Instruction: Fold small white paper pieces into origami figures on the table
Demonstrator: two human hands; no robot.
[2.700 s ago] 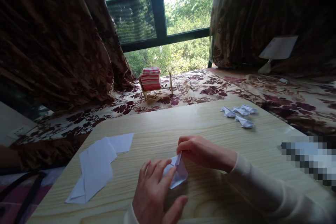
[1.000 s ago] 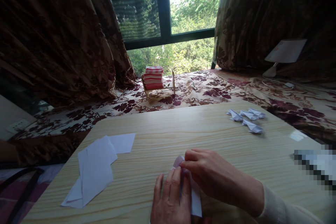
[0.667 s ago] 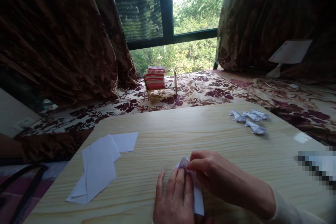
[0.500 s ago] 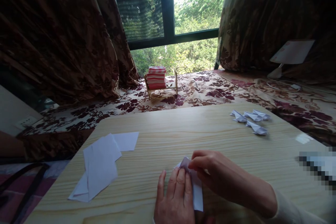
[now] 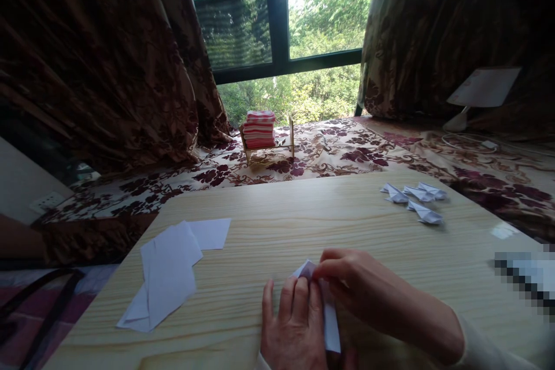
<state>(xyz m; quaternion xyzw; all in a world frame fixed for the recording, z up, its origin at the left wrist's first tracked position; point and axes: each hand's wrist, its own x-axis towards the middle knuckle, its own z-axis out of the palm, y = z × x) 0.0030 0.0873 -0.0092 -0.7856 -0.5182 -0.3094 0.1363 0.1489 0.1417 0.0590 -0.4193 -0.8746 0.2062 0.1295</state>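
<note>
A small white folded paper lies on the light wooden table near its front edge. My left hand lies flat on the paper's left side, fingers stretched out and pressing it down. My right hand comes in from the right and pinches the paper's top corner between thumb and fingers. Most of the paper is hidden under both hands.
Loose white paper sheets lie overlapped at the table's left. Several finished folded paper pieces sit at the far right. Beyond the table are a floral cloth, a small wooden stand with red-and-white striped cloths, dark curtains, a window and a lamp.
The paper has been turned and folded narrower since the earliest frame, and both hands have drawn nearer the front edge. Over the last second they barely move.
</note>
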